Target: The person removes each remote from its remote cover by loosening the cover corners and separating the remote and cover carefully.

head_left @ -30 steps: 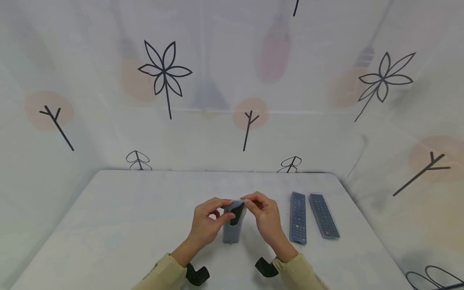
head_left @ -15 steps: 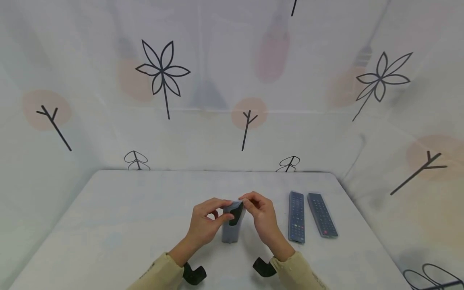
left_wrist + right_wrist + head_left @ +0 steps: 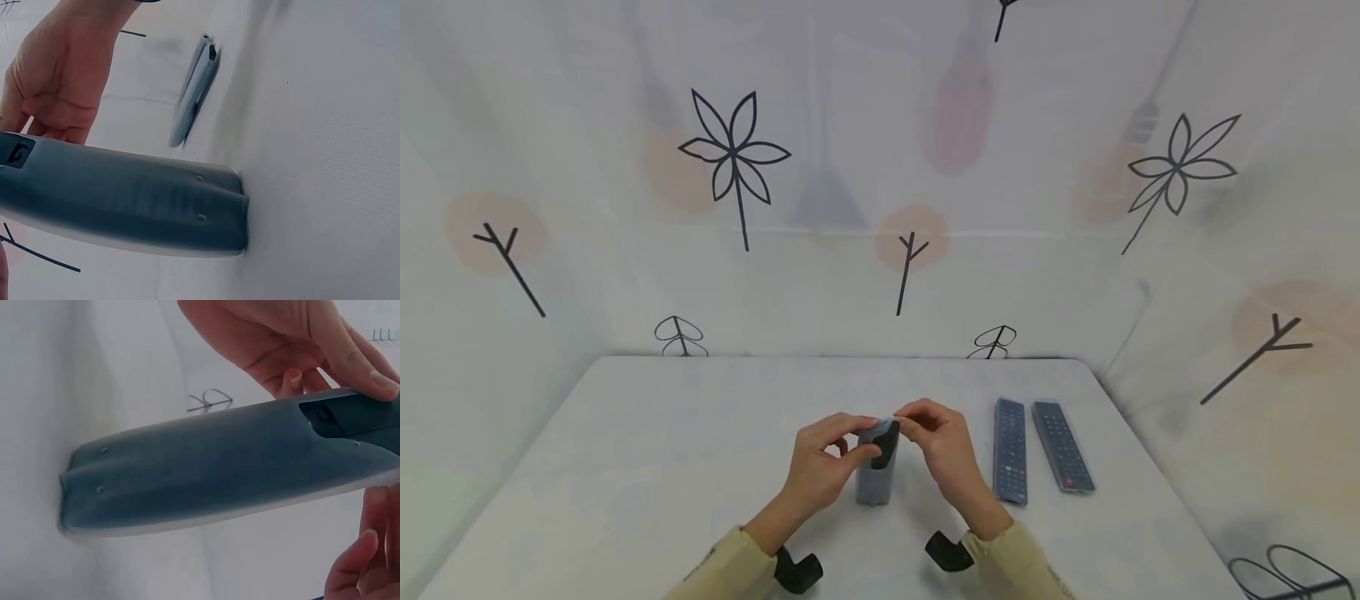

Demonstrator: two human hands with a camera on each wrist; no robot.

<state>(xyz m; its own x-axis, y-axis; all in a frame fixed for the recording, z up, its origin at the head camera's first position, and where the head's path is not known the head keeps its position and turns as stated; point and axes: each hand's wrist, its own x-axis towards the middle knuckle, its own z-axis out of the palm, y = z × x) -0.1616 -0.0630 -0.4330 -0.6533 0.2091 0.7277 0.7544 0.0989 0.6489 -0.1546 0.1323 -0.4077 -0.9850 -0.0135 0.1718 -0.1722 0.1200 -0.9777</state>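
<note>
A remote control [image 3: 885,442] in a bluish translucent cover [image 3: 874,487] stands on end on the white table, its back toward me. The dark bare back shows near the top, where the cover ends. My left hand [image 3: 820,462] grips the upper left side, thumb on the back and index finger at the top. With thumb and forefinger, my right hand [image 3: 947,450] pinches the cover's edge at the top right corner. In the right wrist view the left thumb [image 3: 375,384] lies on the dark battery lid [image 3: 369,415]. The remote's front is hidden.
Two more remote controls in similar covers lie face up to the right, one straight [image 3: 1011,454] and one slanted [image 3: 1063,446]. A white table [image 3: 662,467] runs back to a patterned cloth wall [image 3: 820,292]. Black wrist mounts [image 3: 799,573] hang below both sleeves.
The head view has shifted slightly. Less of the cover shows along the remote's upper right side, and the right fingertips stay at that corner. The left hand keeps its grip.
</note>
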